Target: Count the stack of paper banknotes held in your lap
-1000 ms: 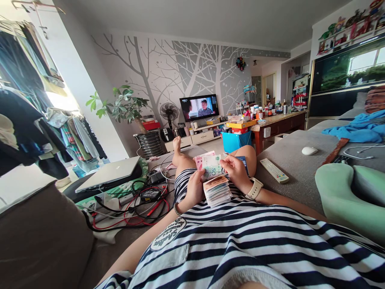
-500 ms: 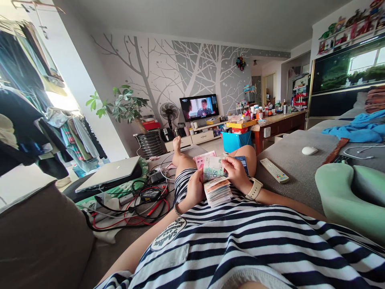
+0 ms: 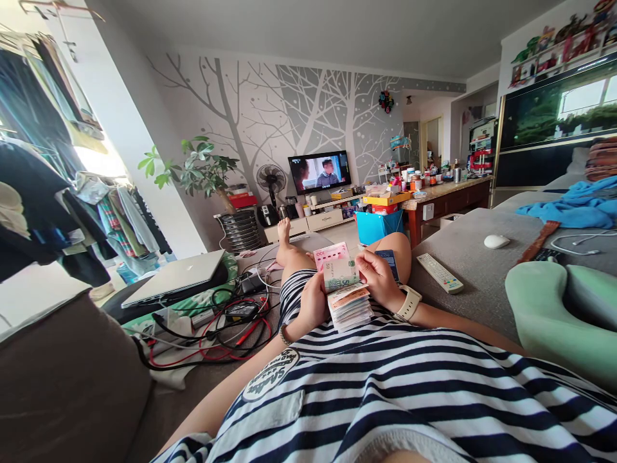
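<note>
Between my hands is a green-and-white banknote [image 3: 340, 273] marked 50. My left hand [image 3: 313, 299] grips its left side, and the fingers of my right hand [image 3: 379, 278] pinch its right edge. Behind it a pink banknote [image 3: 331, 254] marked 100 sticks up; my hand hides how it is held. Just below the green note, a thick stack of banknotes [image 3: 350, 310] with an orange-brown one on top rests against my striped shirt [image 3: 414, 379]. A dark blue object [image 3: 388, 260] with pale lettering, partly hidden, lies on my thigh beyond my right hand.
On the sofa to the right are a remote control [image 3: 439, 273], a white mouse [image 3: 496, 241] and a green moulded cushion [image 3: 549, 308]. Tangled cables [image 3: 231, 321] and a closed laptop [image 3: 176, 276] lie to the left. A lit television [image 3: 319, 172] stands far ahead.
The green banknote has bent, so its upper part now curls over and less of its printed 50 shows. My hands have hardly moved, and the stack stays in place.
</note>
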Demonstrator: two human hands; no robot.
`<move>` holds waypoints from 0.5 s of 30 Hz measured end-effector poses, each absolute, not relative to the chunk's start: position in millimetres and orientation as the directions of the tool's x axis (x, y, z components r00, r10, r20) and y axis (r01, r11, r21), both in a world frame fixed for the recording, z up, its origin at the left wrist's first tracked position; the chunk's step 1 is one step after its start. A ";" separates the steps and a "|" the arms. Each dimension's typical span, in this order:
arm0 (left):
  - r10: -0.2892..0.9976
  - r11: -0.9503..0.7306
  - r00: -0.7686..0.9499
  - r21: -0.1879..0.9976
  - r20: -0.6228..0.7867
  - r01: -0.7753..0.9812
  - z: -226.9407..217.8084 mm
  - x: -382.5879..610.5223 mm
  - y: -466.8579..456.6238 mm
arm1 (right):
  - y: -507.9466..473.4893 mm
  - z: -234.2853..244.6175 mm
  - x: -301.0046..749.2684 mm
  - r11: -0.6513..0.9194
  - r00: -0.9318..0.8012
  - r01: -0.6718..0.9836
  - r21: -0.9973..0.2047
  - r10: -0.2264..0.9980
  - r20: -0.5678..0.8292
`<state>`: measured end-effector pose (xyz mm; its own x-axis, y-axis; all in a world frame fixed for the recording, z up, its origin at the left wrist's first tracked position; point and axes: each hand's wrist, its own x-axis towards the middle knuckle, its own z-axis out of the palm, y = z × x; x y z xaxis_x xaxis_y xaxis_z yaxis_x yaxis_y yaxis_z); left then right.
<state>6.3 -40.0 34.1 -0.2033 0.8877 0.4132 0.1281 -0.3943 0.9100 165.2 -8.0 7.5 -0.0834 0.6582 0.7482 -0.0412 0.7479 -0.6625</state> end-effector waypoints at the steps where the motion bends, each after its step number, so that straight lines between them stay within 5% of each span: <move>1: 0.883 -0.402 -0.200 0.904 0.424 0.144 35.0 6.7 -41.3 | -8.6 7.7 165.4 0.745 -0.088 -0.036 -0.667 0.662 0.744; 9: 0.876 -0.412 -0.186 0.890 0.445 0.194 34.0 5.9 -41.0 | -10.7 8.9 165.1 0.746 -0.085 -0.054 -0.663 0.658 0.748; 15: 0.849 -0.436 -0.116 0.809 0.515 0.394 22.8 -2.9 -28.2 | -10.0 7.1 164.4 0.749 -0.082 -0.110 -0.653 0.648 0.757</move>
<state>-2.9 -28.2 22.8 -0.1164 0.8493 0.5148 0.3945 -0.4362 0.8088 164.4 -10.0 7.1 -0.0825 0.6477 0.7574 -0.1101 0.7494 -0.6528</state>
